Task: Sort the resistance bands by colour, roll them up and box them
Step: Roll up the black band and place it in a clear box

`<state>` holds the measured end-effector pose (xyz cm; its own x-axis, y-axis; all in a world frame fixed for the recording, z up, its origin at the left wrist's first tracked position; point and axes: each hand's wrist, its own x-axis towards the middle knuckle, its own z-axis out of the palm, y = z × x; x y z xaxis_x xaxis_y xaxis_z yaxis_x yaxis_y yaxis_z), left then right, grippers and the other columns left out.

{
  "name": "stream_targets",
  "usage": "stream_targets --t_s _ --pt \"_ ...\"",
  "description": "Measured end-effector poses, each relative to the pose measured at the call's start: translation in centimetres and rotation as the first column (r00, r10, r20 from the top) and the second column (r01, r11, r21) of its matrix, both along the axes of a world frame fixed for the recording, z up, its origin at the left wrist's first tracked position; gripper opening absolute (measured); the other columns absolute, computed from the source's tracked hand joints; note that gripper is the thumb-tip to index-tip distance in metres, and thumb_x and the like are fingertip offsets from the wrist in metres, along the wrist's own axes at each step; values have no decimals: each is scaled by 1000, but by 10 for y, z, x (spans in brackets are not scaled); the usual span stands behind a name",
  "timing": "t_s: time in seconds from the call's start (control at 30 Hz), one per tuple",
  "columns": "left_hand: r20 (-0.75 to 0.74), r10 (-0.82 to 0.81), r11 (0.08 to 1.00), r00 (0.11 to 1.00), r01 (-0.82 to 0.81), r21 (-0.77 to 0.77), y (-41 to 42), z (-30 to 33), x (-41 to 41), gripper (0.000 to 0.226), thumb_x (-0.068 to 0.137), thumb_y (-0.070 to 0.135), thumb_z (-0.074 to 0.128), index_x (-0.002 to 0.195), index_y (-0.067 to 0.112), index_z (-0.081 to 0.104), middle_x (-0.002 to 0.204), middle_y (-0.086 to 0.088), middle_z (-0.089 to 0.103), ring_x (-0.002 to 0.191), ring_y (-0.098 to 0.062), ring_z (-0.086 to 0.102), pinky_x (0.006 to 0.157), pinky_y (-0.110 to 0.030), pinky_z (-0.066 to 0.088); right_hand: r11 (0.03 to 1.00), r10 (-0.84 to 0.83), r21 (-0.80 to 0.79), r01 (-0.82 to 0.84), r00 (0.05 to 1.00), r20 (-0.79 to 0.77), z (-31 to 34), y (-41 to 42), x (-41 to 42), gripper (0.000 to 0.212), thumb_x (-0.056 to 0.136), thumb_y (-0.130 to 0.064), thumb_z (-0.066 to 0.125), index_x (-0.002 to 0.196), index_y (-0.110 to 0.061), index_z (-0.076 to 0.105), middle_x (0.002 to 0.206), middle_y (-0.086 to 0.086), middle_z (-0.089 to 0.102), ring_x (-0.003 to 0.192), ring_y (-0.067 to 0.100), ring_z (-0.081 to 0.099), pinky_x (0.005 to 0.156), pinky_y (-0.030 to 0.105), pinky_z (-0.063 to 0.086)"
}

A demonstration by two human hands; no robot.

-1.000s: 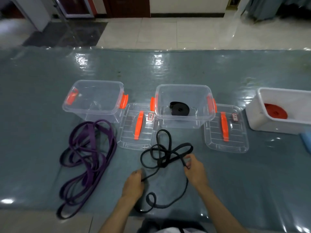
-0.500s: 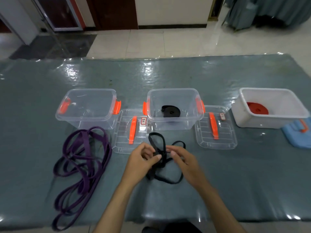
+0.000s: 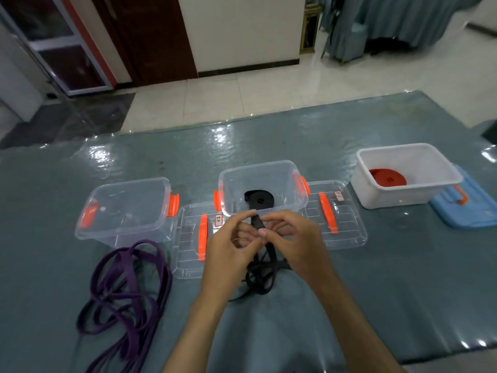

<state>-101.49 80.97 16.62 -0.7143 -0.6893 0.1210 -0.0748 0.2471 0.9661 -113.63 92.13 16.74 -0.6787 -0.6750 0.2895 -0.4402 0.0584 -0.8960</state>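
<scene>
Black band (image 3: 262,267) pinched at its end between my left hand (image 3: 231,254) and right hand (image 3: 301,246) fingertips, rest bunched loose on the mat below — rolling just starting, I'd say — next needs tight turns, then drop into middle clear box (image 3: 262,189) beside rolled black band (image 3: 259,201).

Hall-like room: tiled floor (image 3: 269,90), draped chairs (image 3: 376,25), covered table (image 3: 403,278).

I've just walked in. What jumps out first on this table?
Two hands, left hand and right hand, pinch a black band at the near centre. Left of them sprawls a tangle of purple bands. A red roll sits in the white tub at far right.
</scene>
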Motion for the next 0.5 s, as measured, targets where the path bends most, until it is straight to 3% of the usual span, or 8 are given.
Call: stream_targets --t_s 0.1,0.17,0.27,0.33,0.4,0.5 --pt "-41 46 991 998 -51 -127 -4 4 -6 38 87 47 80 123 40 71 121 17 62 115 -16 67 92 -21 56 995 19 -103 -8 993 113 14 -5 -9 26 86 -8 84 102 -27 78 89 -5 77 83 14 75 77 25 61" --pt "-84 16 978 996 -33 -207 -5 6 -10 28 94 41 76 121 36 69 131 16 63 130 -15 61 104 -23 51 982 57 -186 -22 982 181 22 -6 -14 31 86 -6 83 100 -33 78 92 -5 76 85 15 75 78 22 60" --pt "-120 35 979 992 -58 -193 -4 11 -18 13 101 28 71 110 32 63 111 13 73 111 -14 71 95 -27 56 982 29 -188 4 985 172 25 -10 -16 26 85 -13 86 97 -36 78 92 -7 70 84 17 73 75 22 60" --pt "-93 54 956 994 -78 -282 -2 14 -25 7 103 31 68 106 33 62 101 18 73 100 -7 73 85 -17 55 986 3 -166 32 979 205 27 -12 -16 20 82 -22 89 95 -33 78 86 -6 72 79 15 73 71 18 58" --pt "-84 52 922 995 -80 -380 0 15 -30 12 101 23 70 105 32 63 96 22 72 93 0 70 81 -8 49 987 -28 -150 60 978 207 29 -14 -19 16 82 -27 89 91 -30 77 83 -9 75 76 13 74 69 16 57" --pt "-99 41 880 994 -83 -467 0 13 -33 27 94 12 80 109 31 68 98 22 71 95 2 68 85 -7 46 987 -28 -152 59 979 204 31 -13 -30 10 85 -24 87 86 -28 78 83 -12 79 77 10 77 69 14 56"
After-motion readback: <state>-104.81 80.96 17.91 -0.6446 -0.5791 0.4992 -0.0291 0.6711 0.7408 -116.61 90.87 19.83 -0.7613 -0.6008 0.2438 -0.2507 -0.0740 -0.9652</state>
